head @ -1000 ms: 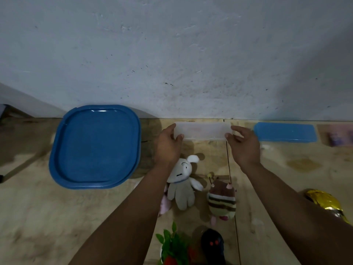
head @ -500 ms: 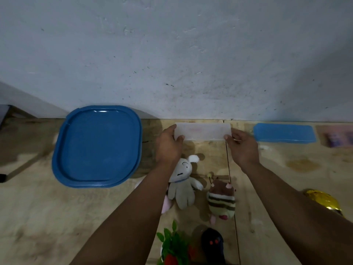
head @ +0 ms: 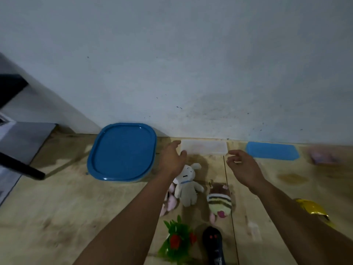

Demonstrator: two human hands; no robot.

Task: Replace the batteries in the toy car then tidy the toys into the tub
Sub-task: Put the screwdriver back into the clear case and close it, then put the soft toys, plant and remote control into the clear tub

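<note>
Now | left hand (head: 172, 157) touches frosted rectangular box (head: 204, 147), grip loose | right hand (head: 242, 166) beside it, holding nothing.

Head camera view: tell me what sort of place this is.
Probably a home room, with the person working at a worn wooden surface set against a scuffed pale painted wall. Soft toys such as a white plush rabbit and a striped plush lie there beside a blue-lidded tub, suggesting a household play or storage corner.

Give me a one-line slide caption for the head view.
Both hands, left and right, open beside a clear box at the wall, plush toys below.
</note>
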